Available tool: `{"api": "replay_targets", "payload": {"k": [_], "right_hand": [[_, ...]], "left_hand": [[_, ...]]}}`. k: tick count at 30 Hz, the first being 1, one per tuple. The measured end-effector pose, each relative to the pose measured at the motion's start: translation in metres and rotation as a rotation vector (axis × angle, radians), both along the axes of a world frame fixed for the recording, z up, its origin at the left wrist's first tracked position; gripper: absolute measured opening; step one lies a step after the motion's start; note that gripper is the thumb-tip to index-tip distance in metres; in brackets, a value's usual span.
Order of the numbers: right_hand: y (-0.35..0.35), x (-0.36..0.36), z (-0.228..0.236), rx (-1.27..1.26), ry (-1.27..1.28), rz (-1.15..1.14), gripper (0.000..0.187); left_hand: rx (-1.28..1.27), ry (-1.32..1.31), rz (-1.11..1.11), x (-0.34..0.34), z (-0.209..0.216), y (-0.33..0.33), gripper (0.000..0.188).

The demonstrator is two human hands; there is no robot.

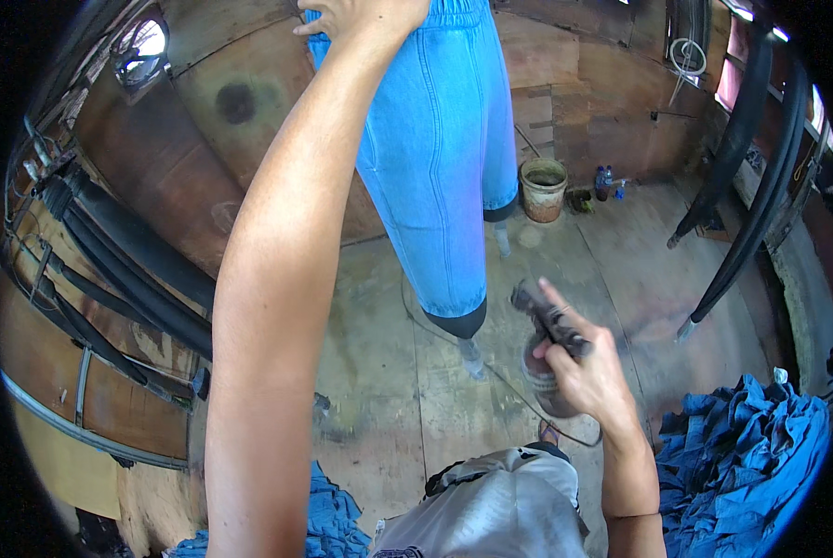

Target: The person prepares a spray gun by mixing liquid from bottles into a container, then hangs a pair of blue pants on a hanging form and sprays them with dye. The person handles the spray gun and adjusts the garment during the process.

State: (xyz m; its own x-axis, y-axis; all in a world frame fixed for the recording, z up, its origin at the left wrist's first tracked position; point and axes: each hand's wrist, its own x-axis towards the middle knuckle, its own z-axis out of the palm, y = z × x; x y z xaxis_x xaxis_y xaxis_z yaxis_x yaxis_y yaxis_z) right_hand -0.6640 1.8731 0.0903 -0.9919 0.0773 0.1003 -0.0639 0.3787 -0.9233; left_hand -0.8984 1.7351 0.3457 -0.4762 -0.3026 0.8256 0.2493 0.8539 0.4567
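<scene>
A pair of bright blue denim pants (426,149) with an elastic waistband hangs upright, its legs filled out by a form with dark ends (461,322) showing below the hems. My left arm reaches up across the view, and my left hand (365,14) lies at the waistband, cut off by the top edge; the fingers I can see are spread. Lower right of the pants, my right hand (579,367) is wrapped round a spray gun (548,321) with a cup below, its index finger stretched out. The gun is blurred and stands apart from the denim.
Crumpled blue denim piles lie at right (747,465) and lower left (333,516). A dirty bucket (543,191) and small bottles (603,183) stand by the back wall. Dark tubular forms hang at left (138,242) and right (728,139). A thin hose (519,395) crosses the floor.
</scene>
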Motion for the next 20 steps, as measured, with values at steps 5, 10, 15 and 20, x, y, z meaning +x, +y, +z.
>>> {"api": "replay_targets", "payload": {"k": [5,10,15,20], "right_hand": [[-0.008,0.033,0.042,-0.194,0.552,-0.108,0.08],[-0.011,0.036,0.042,-0.18,0.435,-0.062,0.08],[-0.011,0.016,-0.014,-0.048,-0.06,0.047,0.07],[-0.013,0.029,-0.065,0.13,-0.348,0.039,0.07]], "left_hand": [[0.002,0.028,-0.012,0.0,-0.003,0.008,0.114],[0.014,0.003,0.016,-0.002,0.002,0.009,0.113],[0.029,0.003,-0.032,-0.002,0.003,0.001,0.114],[0.005,0.003,-0.172,-0.005,0.002,-0.026,0.119]]}}
